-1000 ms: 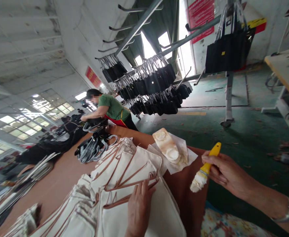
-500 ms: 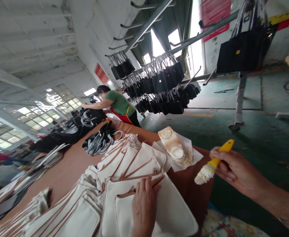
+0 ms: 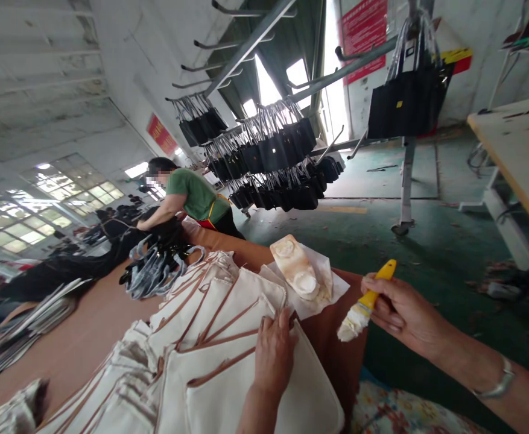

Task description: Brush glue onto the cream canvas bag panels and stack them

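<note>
My right hand (image 3: 397, 313) is closed around a paintbrush (image 3: 367, 298) with a yellow handle. Thick white paste coats its bristles, which point down and left above the table edge. My left hand (image 3: 275, 349) is on the nearest cream bag panel (image 3: 313, 386), its fingers bent together over the upper edge by the right corner. That panel carries a pocket with brown trim and lies on a fanned stack of similar cream pieces (image 3: 232, 301). Just beyond the left hand, a paste-smeared block (image 3: 295, 265) rests on a stained white sheet (image 3: 332, 289).
The brown table (image 3: 101, 313) stretches away to the left. A bundle of grey and black straps (image 3: 155, 265) lies behind the stack. Farther back, a person in green (image 3: 196, 196) leans over black material. Racks hold black bags (image 3: 282, 144); another table (image 3: 513, 138) stands at right.
My left hand has slid up from the pocket to the panel's upper edge. The view has turned right, and the brush stays in my right hand. The person behind has lowered their arm.
</note>
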The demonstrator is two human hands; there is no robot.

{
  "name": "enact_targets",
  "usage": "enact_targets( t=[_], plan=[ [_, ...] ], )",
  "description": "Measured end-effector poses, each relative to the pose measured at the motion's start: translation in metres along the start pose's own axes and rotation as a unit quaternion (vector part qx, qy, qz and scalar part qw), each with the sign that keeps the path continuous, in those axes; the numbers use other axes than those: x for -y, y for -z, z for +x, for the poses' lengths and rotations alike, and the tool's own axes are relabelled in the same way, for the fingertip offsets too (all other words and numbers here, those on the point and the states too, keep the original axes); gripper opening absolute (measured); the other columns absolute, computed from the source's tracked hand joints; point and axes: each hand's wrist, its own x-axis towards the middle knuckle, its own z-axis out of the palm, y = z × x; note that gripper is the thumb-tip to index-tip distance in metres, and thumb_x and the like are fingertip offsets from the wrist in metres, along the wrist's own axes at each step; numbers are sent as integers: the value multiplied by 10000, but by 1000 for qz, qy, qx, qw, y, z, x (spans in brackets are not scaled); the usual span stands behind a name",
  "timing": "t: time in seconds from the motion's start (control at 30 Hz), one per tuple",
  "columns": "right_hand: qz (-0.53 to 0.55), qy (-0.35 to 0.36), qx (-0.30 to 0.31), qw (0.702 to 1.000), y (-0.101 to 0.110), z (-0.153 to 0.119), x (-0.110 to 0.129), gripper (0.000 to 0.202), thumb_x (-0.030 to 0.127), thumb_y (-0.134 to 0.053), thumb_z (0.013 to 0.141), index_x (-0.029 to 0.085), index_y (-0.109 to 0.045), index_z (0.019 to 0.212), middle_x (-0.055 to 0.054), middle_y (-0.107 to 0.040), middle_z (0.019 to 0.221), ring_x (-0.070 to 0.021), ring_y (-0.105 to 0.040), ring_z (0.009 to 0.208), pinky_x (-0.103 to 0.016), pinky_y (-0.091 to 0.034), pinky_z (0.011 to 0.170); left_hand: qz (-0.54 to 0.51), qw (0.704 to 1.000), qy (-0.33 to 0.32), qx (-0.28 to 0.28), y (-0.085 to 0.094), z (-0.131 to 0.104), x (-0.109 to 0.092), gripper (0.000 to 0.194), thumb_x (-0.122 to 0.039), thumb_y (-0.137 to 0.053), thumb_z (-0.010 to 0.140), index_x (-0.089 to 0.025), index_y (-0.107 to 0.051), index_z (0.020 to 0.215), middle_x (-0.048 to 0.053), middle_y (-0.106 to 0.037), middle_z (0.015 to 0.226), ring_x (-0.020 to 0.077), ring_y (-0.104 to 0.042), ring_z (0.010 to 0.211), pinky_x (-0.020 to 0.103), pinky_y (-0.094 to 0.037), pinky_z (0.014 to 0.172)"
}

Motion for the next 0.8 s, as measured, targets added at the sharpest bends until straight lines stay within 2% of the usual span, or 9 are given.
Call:
enact_targets(
  t=[0.1, 0.23, 0.33, 0.4, 0.47, 0.53, 0.67, 0.8],
  plan=[
    [-2, 9, -9, 1000, 1, 2, 0, 189, 287, -660, 891, 166, -600, 760, 75, -364, 401, -41, -200, 313, -181, -159, 341, -70, 996, 55, 7, 7, 2, 1, 502, -90, -560, 780, -206, -494, 1265, 44, -676, 939, 239, -596, 929, 368, -441, 848],
    [-24, 27, 3, 999, -8, 4, 1, 200, 327, -674, 888, 170, -575, 812, 82, -386, 423, -42, -225, 322, -177, -163, 352, -190, 973, 122, 37, 22, 0, -1, 438, -198, -594, 770, -163, -472, 1189, -4, -655, 744, 182, -628, 694, 287, -473, 664],
    [-82, 49, 26, 995, -23, 4, -4, 232, 374, -669, 891, 179, -550, 855, 82, -409, 443, -53, -242, 334, -179, -155, 352, -278, 948, 146, 55, 31, -5, -9, 479, -279, -607, 778, -150, -429, 1203, 36, -715, 851, 173, -668, 743, 271, -499, 678],
    [-138, 66, 48, 987, -34, 4, -9, 261, 414, -639, 910, 179, -538, 856, 82, -405, 451, -61, -249, 352, -187, -171, 360, -355, 917, 177, 40, 35, -10, -15, 554, -292, -659, 733, -148, -424, 1213, 60, -731, 916, 176, -673, 763, 276, -500, 691],
    [-197, 87, 73, 974, -44, 5, -15, 274, 431, -606, 928, 178, -536, 849, 77, -402, 473, -72, -279, 387, -198, -204, 384, -427, 879, 213, 10, 37, -14, -20, 641, -290, -729, 665, -151, -436, 1218, 56, -737, 910, 176, -666, 749, 275, -487, 684],
    [-257, 118, 102, 954, -53, 6, -20, 254, 412, -592, 936, 178, -548, 848, 63, -419, 516, -91, -335, 440, -214, -250, 421, -467, 854, 231, -10, 38, -17, -23, 715, -309, -779, 624, -154, -442, 1235, 43, -741, 876, 179, -667, 748, 268, -475, 676],
    [-354, 209, 144, 900, -64, 10, -25, 189, 326, -563, 938, 182, -565, 816, 27, -478, 615, -133, -435, 557, -254, -342, 528, -486, 847, 216, 7, 37, -23, -26, 814, -330, -808, 621, -144, -409, 1306, 41, -745, 844, 182, -673, 756, 262, -459, 679],
    [-397, 279, 124, 866, -68, 11, -18, 134, 269, -550, 940, 186, -575, 838, 13, -514, 661, -149, -474, 601, -272, -369, 590, -501, 843, 199, -2, 29, -30, -25, 820, -304, -788, 654, -154, -371, 1344, 26, -738, 810, 154, -641, 692, 256, -437, 661]
  ],
)
